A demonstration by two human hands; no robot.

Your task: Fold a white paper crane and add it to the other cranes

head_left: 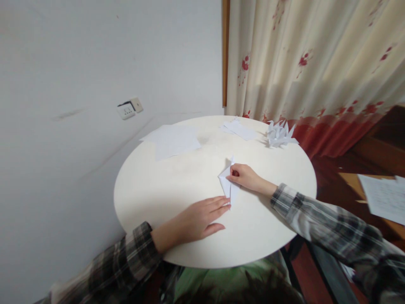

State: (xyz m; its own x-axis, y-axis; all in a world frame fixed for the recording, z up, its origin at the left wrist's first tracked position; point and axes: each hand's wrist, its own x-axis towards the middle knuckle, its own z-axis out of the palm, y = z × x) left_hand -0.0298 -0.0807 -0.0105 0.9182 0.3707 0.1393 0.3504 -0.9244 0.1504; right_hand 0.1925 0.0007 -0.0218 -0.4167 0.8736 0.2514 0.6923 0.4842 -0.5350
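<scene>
Pale wall (79,50), scuffed, with socket (127,110). Brown wood strip (225,55) beside red-flowered cream curtain (316,63), red hem. White table (136,198), curved edge.

I can't see the bit of folded paper (225,185) under the right hand (248,176). The far-right sheet (382,196) is too blurry to read and cut off.

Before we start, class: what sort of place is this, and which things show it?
Probably a room in a home: a flowered curtain hangs beside a pale wall with an electrical socket, and a white table bears sheets of paper.
</scene>
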